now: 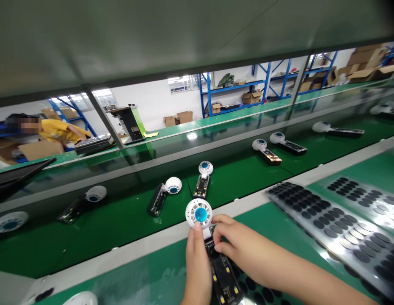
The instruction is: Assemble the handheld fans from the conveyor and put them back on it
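A small device is held at the bottom centre, with a round white fan head (199, 213) that has a blue centre and a black circuit-board body (224, 275). My left hand (197, 262) is closed round its neck from the left, thumb below the fan head. From the right, my right hand (230, 237) has its fingers bent against the neck and the top of the body; whether it pinches a small part is hidden. Beside my right forearm lie clear sheets of black round stickers (330, 216) on the green bench (158, 271).
Several similar fan devices lie on the green conveyor belt (120, 224) beyond the bench rail. A white fan head (81, 298) shows at the bottom left edge. A grey shelf (152, 38) hangs overhead. Across the belt, a person in yellow (61, 130) leans near cardboard boxes.
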